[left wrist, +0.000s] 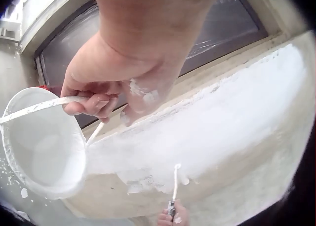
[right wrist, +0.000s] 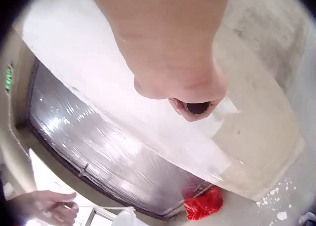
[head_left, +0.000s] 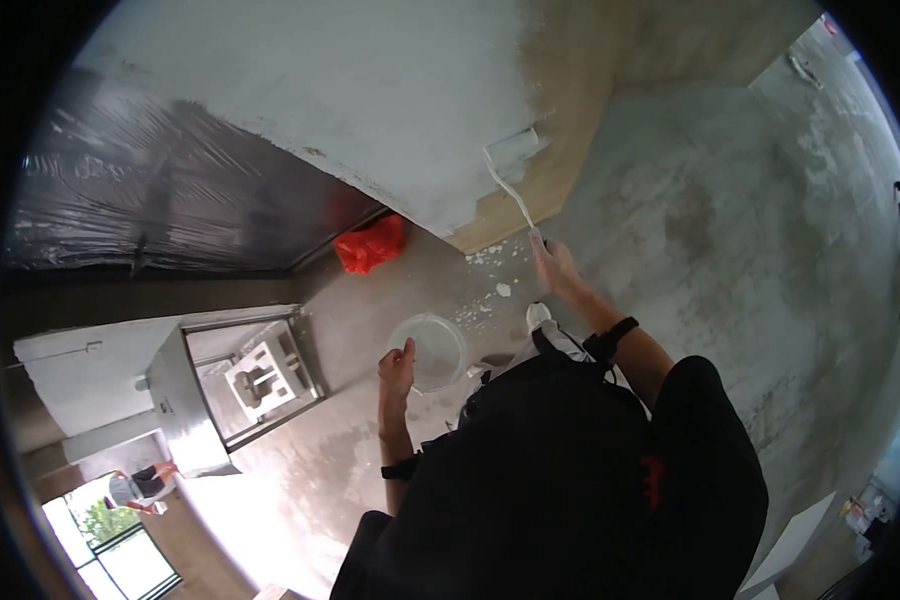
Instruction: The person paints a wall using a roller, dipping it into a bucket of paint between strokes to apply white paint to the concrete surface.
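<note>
In the head view my right hand (head_left: 555,265) grips the handle of a paint roller (head_left: 513,147). Its white roller head lies against the wall, where white paint (head_left: 390,110) meets bare brownish plaster (head_left: 570,110). The right wrist view has my fingers curled round the roller's dark handle end (right wrist: 197,108), with the roller head hidden. Lower left, my left hand (head_left: 397,372) carries a white bucket (head_left: 457,335). Its fingers hook the paint-smeared bucket handle (left wrist: 42,107) in the left wrist view. White paint smears the left palm, and the bucket's inside is coated white.
A red plastic bag (head_left: 370,244) sits on the floor beside the wall's corner. Dried white spatters (head_left: 503,290) dot the concrete near my feet. Plastic sheeting (head_left: 170,190) covers the dark opening at left. Another person (head_left: 140,488) is by the far window.
</note>
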